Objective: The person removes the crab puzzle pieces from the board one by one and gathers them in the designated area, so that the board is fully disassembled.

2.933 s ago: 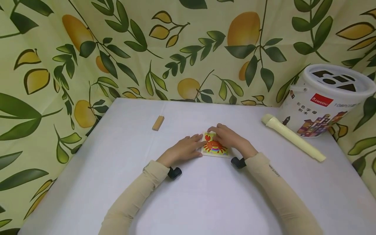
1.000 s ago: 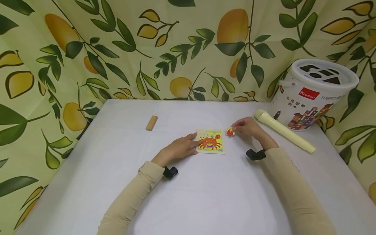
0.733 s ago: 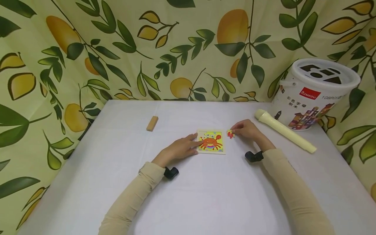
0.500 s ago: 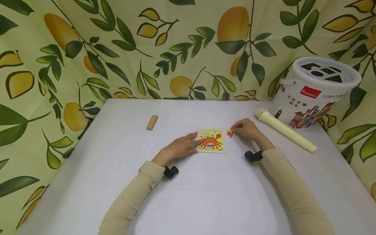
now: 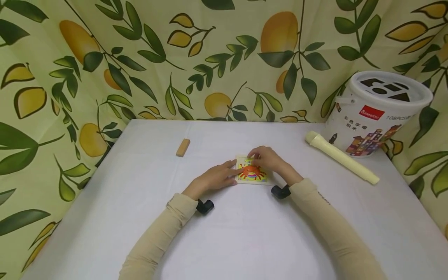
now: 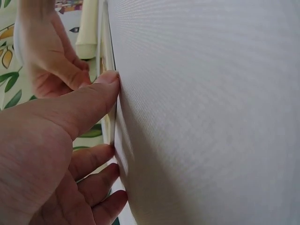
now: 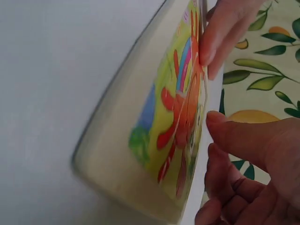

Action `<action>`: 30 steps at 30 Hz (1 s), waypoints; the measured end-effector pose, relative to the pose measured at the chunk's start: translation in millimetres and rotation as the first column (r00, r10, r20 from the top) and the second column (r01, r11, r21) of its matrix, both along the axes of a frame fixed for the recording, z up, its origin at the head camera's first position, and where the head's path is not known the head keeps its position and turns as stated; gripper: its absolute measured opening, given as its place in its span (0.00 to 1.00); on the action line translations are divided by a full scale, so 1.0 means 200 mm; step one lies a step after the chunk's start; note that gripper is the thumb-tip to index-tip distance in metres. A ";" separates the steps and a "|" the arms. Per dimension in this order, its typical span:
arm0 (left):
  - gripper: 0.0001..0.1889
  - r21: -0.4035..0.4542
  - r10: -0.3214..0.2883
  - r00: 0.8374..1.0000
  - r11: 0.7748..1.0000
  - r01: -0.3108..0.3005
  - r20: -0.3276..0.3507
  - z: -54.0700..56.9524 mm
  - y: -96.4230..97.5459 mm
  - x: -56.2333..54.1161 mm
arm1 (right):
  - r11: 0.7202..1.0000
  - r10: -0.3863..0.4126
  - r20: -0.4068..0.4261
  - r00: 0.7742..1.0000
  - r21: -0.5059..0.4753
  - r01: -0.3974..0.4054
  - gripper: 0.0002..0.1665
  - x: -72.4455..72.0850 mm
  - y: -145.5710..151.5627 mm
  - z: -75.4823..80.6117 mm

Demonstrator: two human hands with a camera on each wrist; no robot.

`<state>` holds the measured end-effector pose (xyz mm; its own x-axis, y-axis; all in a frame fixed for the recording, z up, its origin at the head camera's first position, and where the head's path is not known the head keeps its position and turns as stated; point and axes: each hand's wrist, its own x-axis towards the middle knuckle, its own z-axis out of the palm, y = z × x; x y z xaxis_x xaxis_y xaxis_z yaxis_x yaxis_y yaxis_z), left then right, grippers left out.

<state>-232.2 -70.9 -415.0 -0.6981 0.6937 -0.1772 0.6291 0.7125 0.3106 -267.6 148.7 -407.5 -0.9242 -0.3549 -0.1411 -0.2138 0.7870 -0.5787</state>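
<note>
A square crab jigsaw puzzle [image 5: 251, 177] in a pale wooden tray lies flat on the white table. My left hand [image 5: 214, 177] rests at its left side, the index finger stretched onto the picture and the thumb at the near left corner. My right hand [image 5: 268, 158] is over the upper part, thumb and fingertips bent down close together at the picture. In the right wrist view its thumb [image 7: 224, 125] and fingers lie beyond the crab picture [image 7: 180, 101]; whether they pinch a piece I cannot tell. The loose red-and-yellow piece is hidden in all views.
To the right a cream microphone-shaped toy [image 5: 343, 157] lies slanted beside a white block bucket [image 5: 371, 124] with shape holes in its lid. Further back on the left is a small wooden block [image 5: 183, 147]. A fruit-patterned cloth [image 5: 217, 77] hangs behind the table.
Half a second ago my right hand pinched a red-and-yellow puzzle piece to the right of the tray. It has since moved left, over the puzzle. My left hand stays put.
</note>
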 end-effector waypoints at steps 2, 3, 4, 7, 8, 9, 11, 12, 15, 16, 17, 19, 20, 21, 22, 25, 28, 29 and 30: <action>0.26 0.002 0.001 1.000 1.000 -0.001 0.001 0.00 0.00 0.00 | 0.999 0.028 0.007 1.000 0.018 -0.028 0.15 0.00 -0.02 -0.01; 0.26 0.003 0.002 1.000 1.000 -0.002 0.004 0.00 0.00 0.01 | 0.999 0.038 0.014 0.999 0.027 -0.038 0.14 0.00 -0.03 -0.01; 0.26 0.006 0.002 1.000 1.000 -0.003 0.006 -0.01 0.01 0.01 | 0.998 0.044 0.026 0.999 0.033 -0.045 0.14 0.00 -0.03 -0.02; 0.26 0.007 0.006 1.000 1.000 -0.006 0.010 -0.02 0.01 0.02 | 0.997 0.065 0.041 0.997 0.048 -0.067 0.13 0.01 -0.03 -0.03; 0.26 0.006 0.006 1.000 1.000 -0.006 0.010 -0.02 0.00 0.03 | 0.996 0.070 0.042 0.997 0.054 -0.072 0.12 0.01 -0.03 -0.03; 0.26 0.006 0.007 1.000 1.000 -0.007 0.010 -0.02 0.00 0.03 | 0.995 0.072 0.039 0.997 0.062 -0.074 0.12 0.01 -0.04 -0.03; 0.26 0.006 0.007 1.000 1.000 -0.007 0.001 -0.02 0.00 0.03 | 0.995 0.071 0.031 0.997 0.075 -0.073 0.11 0.01 -0.04 -0.03; 0.26 0.005 0.007 1.000 1.000 -0.007 -0.004 -0.02 0.00 0.03 | 0.994 0.071 0.023 0.997 0.081 -0.072 0.11 0.01 -0.04 -0.03; 0.25 0.008 0.000 1.000 1.000 0.000 -0.021 -0.01 0.00 0.02 | 0.992 0.069 -0.009 0.998 0.102 -0.068 0.12 0.01 -0.05 -0.03; 0.25 0.010 -0.002 1.000 1.000 0.002 -0.022 -0.01 0.00 0.02 | 0.992 0.073 -0.019 0.997 0.105 -0.070 0.11 0.01 -0.05 -0.03; 0.25 0.011 -0.002 1.000 1.000 0.002 -0.020 -0.01 0.00 0.02 | 0.991 0.073 -0.023 0.997 0.111 -0.070 0.11 0.01 -0.05 -0.04; 0.25 0.008 -0.001 1.000 1.000 0.002 -0.021 -0.02 0.00 0.02 | 0.990 0.079 -0.032 0.996 0.117 -0.075 0.10 0.01 -0.05 -0.04; 0.26 0.006 0.002 1.000 1.000 -0.001 -0.019 -0.02 0.00 0.02 | 0.990 0.084 -0.035 0.996 0.117 -0.080 0.10 0.02 -0.05 -0.04; 0.26 0.004 0.002 1.000 1.000 -0.002 -0.021 -0.02 0.00 0.02 | 0.990 0.088 -0.037 0.995 0.116 -0.084 0.10 0.02 -0.05 -0.04; 0.26 0.000 0.005 1.000 1.000 -0.005 -0.019 -0.02 0.01 0.02 | 0.989 0.091 -0.038 0.995 0.118 -0.086 0.10 0.02 -0.05 -0.04; 0.26 -0.010 0.010 1.000 1.000 -0.010 -0.019 -0.01 0.01 0.02 | 0.989 0.099 -0.044 0.994 0.119 -0.093 0.13 0.02 -0.04 -0.03; 0.26 -0.011 0.010 1.000 1.000 -0.010 -0.019 -0.01 0.01 0.02 | 0.988 0.099 -0.043 0.994 0.122 -0.093 0.14 0.02 -0.04 -0.02; 0.26 -0.011 0.008 1.000 1.000 -0.009 -0.021 -0.01 0.01 0.02 | 0.989 0.096 -0.039 0.995 0.119 -0.090 0.14 0.02 -0.04 -0.02; 0.26 -0.009 0.007 1.000 1.000 -0.007 -0.022 -0.01 0.01 0.02 | 0.989 0.093 -0.038 0.995 0.118 -0.088 0.13 0.02 -0.04 -0.02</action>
<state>-227.8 -68.7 -416.1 -0.7068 0.6870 -0.1686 0.6305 0.7199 0.2903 -262.6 140.4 -411.7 -0.8952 -0.4208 -0.1471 -0.3098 0.8246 -0.4734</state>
